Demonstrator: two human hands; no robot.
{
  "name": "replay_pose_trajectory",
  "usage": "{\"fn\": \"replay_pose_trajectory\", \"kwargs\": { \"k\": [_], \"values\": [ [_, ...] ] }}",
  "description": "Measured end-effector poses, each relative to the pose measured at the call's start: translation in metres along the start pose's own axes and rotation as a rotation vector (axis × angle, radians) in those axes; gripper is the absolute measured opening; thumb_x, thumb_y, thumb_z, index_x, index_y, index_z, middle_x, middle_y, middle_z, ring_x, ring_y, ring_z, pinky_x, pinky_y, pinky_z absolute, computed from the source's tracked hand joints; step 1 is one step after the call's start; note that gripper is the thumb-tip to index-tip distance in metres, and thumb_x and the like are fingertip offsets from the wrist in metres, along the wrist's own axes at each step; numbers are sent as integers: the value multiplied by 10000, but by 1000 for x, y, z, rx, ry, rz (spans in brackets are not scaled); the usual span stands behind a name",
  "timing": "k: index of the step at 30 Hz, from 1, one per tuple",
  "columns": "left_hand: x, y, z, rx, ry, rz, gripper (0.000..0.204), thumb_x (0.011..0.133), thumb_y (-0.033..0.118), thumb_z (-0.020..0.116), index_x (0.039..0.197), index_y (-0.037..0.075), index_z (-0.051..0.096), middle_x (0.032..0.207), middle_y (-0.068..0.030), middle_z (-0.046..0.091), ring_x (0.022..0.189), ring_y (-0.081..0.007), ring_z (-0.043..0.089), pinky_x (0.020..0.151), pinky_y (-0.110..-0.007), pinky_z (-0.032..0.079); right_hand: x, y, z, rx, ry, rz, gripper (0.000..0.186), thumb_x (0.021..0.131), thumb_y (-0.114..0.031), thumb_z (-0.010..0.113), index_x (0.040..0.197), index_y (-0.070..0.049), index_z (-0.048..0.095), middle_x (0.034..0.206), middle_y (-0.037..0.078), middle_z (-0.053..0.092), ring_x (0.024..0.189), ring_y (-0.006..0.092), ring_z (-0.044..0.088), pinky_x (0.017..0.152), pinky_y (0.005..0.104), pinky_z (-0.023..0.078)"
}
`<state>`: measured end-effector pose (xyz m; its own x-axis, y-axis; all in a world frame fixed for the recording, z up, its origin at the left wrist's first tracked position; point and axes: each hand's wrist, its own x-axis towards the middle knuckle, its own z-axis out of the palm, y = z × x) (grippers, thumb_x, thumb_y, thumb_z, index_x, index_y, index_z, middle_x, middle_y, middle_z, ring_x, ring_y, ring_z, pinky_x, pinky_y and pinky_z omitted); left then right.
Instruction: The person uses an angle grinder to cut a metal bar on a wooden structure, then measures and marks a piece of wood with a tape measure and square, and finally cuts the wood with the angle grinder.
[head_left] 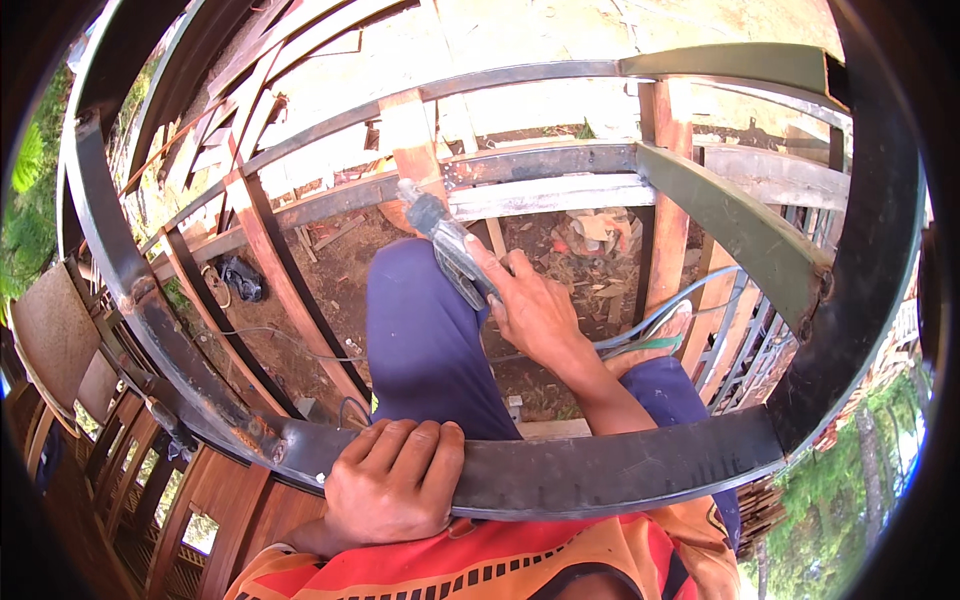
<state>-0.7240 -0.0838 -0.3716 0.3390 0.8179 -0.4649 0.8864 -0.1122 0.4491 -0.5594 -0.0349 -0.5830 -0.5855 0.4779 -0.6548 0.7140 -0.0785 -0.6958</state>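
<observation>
My right hand (533, 300) is closed round a welding electrode holder (445, 240), grey and black with a long lever and a pale, worn jaw end. It is held above my left knee (412, 310), its jaw end overlapping a rust-brown upright (410, 130) in the view. I cannot make out a rod in its jaws. My left hand (402, 478) is wrapped over the dark metal beam (610, 470) that crosses in front of my chest. Its fingers curl over the top edge; the thumb is hidden.
A curved-looking frame of dark bars (150, 310) surrounds me, with an olive-green bar (740, 225) at the right. A blue cable (670, 305) runs beside my sandalled foot (660, 335). A black plastic bag (240, 278) and scraps lie on the dirt.
</observation>
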Motion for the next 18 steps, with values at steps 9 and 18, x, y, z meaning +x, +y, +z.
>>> {"fn": "replay_pose_trajectory", "kwargs": {
  "k": [9,18],
  "values": [
    [0,-3,3,-1,12,32,429,763,307,637,1017,-36,683,869,-116,672,772,-242,702,670,-369,585,-7,38,-1,881,209,266,828,979,-94,583,1646,-129,94,952,110,662,609,124,607,551,298,528],
    [0,1,2,5,-14,-3,458,724,323,654,1016,-27,691,887,-121,689,780,-254,712,661,-372,587,2,36,31,901,149,241,825,981,-67,579,1652,-168,109,1001,83,636,601,116,585,528,293,509]
  ]
}}
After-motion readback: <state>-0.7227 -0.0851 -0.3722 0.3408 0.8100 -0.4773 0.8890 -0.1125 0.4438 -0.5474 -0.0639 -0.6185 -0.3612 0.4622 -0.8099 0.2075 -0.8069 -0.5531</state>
